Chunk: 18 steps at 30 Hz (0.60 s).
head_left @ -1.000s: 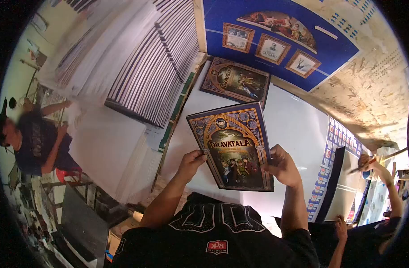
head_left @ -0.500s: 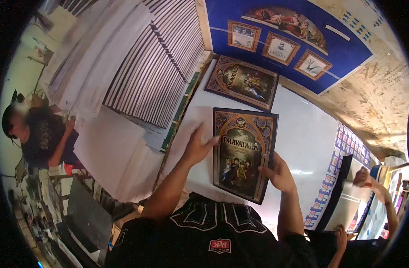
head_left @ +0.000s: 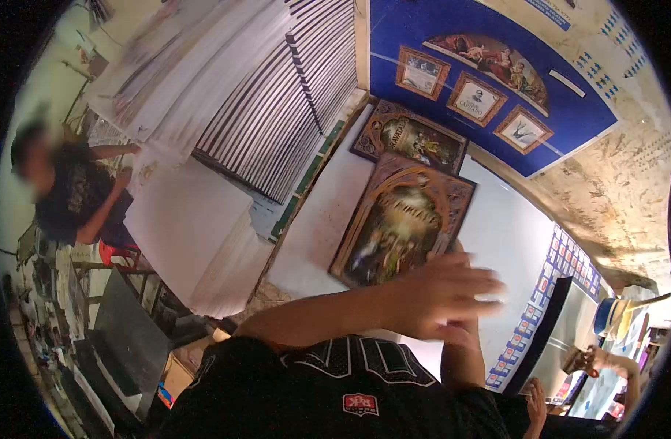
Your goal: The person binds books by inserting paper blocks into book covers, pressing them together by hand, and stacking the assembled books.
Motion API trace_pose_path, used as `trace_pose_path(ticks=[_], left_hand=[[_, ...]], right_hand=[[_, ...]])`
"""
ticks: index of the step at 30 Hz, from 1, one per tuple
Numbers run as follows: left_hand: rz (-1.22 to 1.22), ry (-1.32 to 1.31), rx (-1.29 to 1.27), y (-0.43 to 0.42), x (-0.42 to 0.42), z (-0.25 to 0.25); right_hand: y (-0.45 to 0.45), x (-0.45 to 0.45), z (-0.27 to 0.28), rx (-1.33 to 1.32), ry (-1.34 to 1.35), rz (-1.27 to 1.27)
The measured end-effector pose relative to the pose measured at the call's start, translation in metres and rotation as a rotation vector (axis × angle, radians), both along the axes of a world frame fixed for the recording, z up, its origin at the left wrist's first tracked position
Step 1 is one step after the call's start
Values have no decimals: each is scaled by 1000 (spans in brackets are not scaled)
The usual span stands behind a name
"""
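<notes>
left hand (head_left: 446,298) blurred; right hand (head_left: 459,253) mostly hidden behind; printed cover (head_left: 403,219) tilted

Left forearm (head_left: 328,318) points rightward; hands (head_left: 441,296) overlap, the blurred left one covering most of the right

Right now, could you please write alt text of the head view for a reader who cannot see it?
An ornately bordered illustrated book slants over a white tabletop, overlapping a matching book in view. At its lower right, the person's blurred left hand crosses in front of the mostly hidden right hand. Paper stacks stand at left.
</notes>
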<state>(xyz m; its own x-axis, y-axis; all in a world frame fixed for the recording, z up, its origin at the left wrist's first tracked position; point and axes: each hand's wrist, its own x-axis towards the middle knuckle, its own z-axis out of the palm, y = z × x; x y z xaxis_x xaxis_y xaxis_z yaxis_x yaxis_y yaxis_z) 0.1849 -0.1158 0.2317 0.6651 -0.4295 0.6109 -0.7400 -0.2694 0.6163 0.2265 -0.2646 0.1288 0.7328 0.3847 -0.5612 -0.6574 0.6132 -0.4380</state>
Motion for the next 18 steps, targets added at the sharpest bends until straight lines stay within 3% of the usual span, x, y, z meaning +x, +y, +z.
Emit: trace_pose_path(ticks=[1, 2, 5, 8, 11, 13, 14, 18], left_hand=[[168, 66, 35, 20, -14, -23], [336, 136, 68, 41, -30, -48], [676, 481, 196, 84, -94, -93], [748, 681, 402, 113, -160, -139], [823, 863, 336, 114, -213, -159], [878, 935, 278, 110, -245, -165], [948, 990, 214, 108, -253, -170], [1046, 1104, 101, 102, -280, -171]], right_hand=[[-5, 39, -58, 113, -227, 321], [30, 31, -20, -315, -403, 156], [85, 58, -66, -258, -195, 16], [146, 91, -107, 70, -165, -209], [189, 131, -115, 92, -87, -316], [205, 151, -113, -37, 28, -397], [215, 162, -110, -41, 23, -390], [213, 164, -109, -155, -83, 88]])
